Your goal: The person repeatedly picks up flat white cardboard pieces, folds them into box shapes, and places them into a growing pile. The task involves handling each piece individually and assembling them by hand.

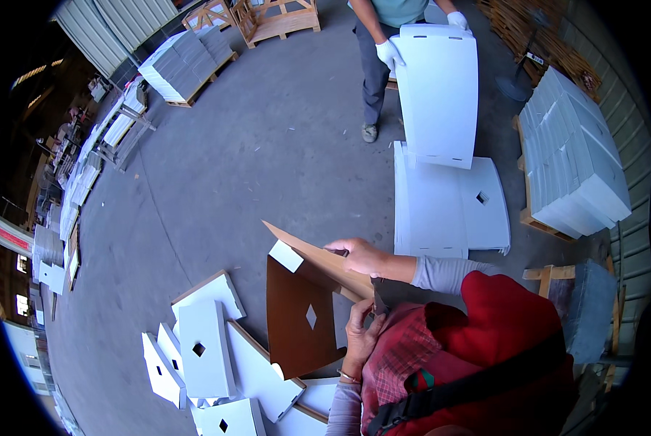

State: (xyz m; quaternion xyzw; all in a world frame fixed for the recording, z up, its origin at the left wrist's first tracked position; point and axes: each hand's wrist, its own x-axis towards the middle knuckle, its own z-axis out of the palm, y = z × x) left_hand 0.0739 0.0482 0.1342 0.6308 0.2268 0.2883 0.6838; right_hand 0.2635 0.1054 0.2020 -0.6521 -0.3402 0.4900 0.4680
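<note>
I see both hands grip one brown cardboard flat with a diamond hole (300,320): left hand (360,336) closed on its lower edge, right hand (361,254) closed on top.

Grey concrete floor (267,145) lying under even daylight. Corrugated metal wall panels (115,29) running along the far left; stacked white flat cartons (576,156) sitting on a wooden pallet (539,221) at right, a second stack (184,62) at upper left. Bare timber frames (274,18) standing at the top edge.

A warehouse-like workshop: concrete floor (267,145), wooden pallets (282,18), stacked white cardboard sheets (572,152), corrugated walls (115,29).
</note>
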